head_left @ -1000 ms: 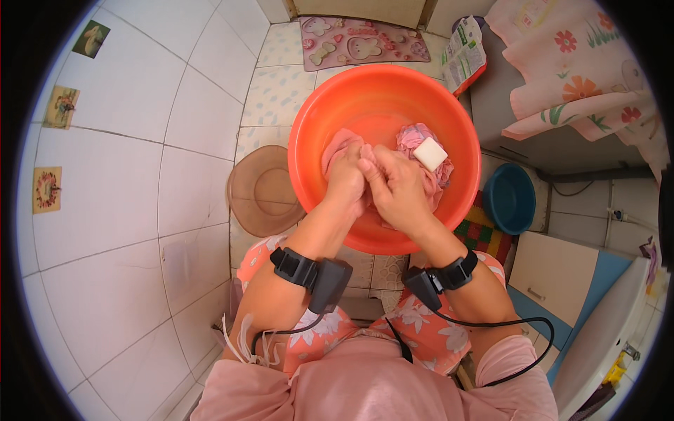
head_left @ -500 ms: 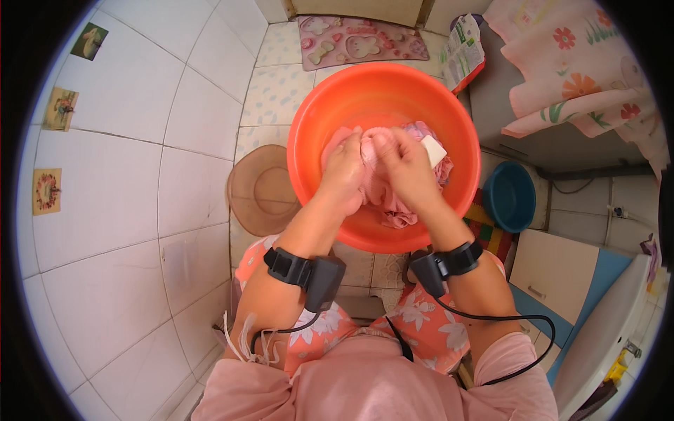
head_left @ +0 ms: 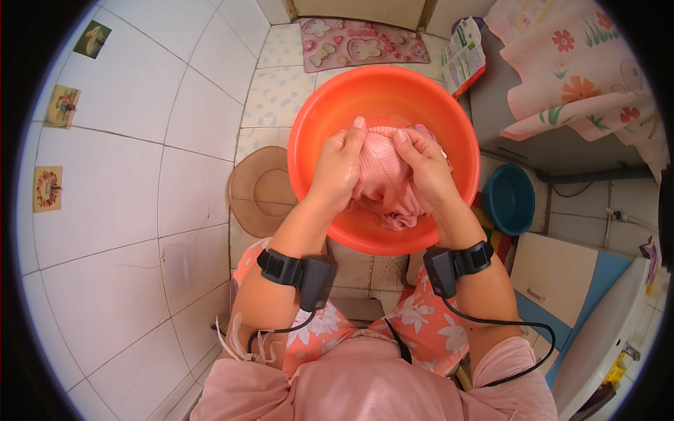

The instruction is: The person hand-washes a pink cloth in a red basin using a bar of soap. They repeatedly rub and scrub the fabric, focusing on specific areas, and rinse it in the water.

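Observation:
A pink ribbed garment (head_left: 382, 158) is stretched between my two hands above the orange basin (head_left: 330, 102). My left hand (head_left: 338, 165) grips its left side, thumb pointing up along the edge. On the other side my right hand (head_left: 430, 165) pinches it between thumb and fingers. Its lower folds hang down in a bunch inside the basin. Behind my right hand, a patterned purplish cloth (head_left: 424, 130) partly shows. Of the white block by that hand, only a sliver is visible, the rest being hidden.
To the left of the basin lies a round brownish lid (head_left: 261, 189) near the tiled wall. A blue basin (head_left: 510, 200) stands at the right. Farther back are a pink patterned mat (head_left: 365, 43) and a printed bag (head_left: 463, 57). A floral cloth (head_left: 576, 77) hangs at the upper right.
My hands have moved apart, spreading the pink garment so its ribbing faces up. The white block, plainly visible before beside my right hand, is now almost covered.

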Demonstrator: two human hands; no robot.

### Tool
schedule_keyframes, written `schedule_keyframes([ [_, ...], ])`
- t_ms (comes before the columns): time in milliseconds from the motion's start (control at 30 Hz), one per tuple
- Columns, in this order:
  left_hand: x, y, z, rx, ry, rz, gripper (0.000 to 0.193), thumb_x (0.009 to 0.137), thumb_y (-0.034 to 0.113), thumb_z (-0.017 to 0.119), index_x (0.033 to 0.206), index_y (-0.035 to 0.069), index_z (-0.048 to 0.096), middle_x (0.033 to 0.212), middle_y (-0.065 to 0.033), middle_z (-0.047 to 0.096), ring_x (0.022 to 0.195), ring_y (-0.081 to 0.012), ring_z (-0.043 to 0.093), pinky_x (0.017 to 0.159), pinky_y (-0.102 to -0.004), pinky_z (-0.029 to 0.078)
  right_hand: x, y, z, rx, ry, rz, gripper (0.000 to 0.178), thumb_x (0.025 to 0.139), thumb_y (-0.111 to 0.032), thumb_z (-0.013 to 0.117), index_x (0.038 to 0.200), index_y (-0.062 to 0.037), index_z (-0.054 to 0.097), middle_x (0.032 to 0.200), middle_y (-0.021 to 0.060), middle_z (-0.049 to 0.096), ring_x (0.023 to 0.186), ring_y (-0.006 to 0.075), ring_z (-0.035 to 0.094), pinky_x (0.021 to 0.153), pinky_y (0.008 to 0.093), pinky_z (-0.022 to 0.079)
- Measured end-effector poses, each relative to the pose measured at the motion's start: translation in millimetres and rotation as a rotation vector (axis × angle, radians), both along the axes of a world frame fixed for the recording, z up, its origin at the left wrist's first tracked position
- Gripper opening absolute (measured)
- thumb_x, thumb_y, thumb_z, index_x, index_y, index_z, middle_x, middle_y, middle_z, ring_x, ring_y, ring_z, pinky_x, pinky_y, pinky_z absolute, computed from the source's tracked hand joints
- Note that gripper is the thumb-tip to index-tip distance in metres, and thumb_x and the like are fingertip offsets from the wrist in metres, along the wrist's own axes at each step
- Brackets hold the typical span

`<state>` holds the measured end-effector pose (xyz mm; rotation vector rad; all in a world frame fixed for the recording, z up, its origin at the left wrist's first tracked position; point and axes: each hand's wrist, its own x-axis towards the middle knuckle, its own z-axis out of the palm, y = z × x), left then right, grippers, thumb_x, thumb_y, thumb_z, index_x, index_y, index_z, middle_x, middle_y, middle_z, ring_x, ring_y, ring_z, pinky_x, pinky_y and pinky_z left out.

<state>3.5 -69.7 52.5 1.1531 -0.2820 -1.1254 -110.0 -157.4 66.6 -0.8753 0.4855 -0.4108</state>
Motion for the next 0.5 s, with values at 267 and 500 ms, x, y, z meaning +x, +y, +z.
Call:
schedule_keyframes([
  [267, -28, -7, -14, 0.08, 0.064, 0.227, 0.025, 0.094, 0.023, 0.036, 0.086, 0.007, 0.053, 0.077, -0.0018, 0.052, 0.069, -0.0119, 0.052, 0.058, -0.0261, 0.044, 12, 27, -1, -1.071, 0.302, -0.186, 0.019, 0.084, -0.015, 0.056, 0.076, 0.0003, 0.049, 0.066, 0.0168, 0.05, 0.058, 0.0302, 0.05, 0.052, 0.0361, 0.039],
  [500, -22, -7, -15, 0.104, 0.036, 0.202, 0.027, 0.094, 0.026, 0.036, 0.086, 0.007, 0.053, 0.072, -0.0018, 0.052, 0.059, -0.0103, 0.05, 0.046, -0.0244, 0.041, 11, 27, -2, -1.168, 0.291, -0.193, 0.024, 0.083, -0.016, 0.055, 0.069, 0.0007, 0.046, 0.061, 0.0171, 0.048, 0.06, 0.0354, 0.049, 0.054, 0.0409, 0.036],
])
